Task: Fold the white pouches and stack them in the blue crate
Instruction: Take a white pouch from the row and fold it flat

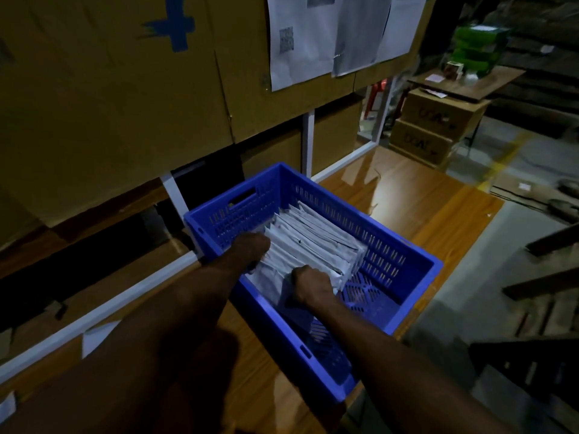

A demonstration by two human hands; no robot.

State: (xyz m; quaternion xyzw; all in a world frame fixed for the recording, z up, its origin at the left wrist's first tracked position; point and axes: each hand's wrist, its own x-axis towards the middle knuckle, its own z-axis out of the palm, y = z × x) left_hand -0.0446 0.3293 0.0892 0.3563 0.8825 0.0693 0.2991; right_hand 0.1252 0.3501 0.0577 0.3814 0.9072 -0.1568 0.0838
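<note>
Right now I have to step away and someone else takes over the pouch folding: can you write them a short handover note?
Left hand: inside the blue crate, fingers curled on the near end of the row of white pouches.
Right hand: also in the crate, gripping the front pouches of that row.
Pouches: a dense row stands on edge along the crate's far-left part; the crate sits on the wooden table.
Done: many folded pouches are already packed.
Left: seat the ones in hand; the crate's near and right floor is bare, so there is room for more. No unfolded pouches are clearly in view.
</note>
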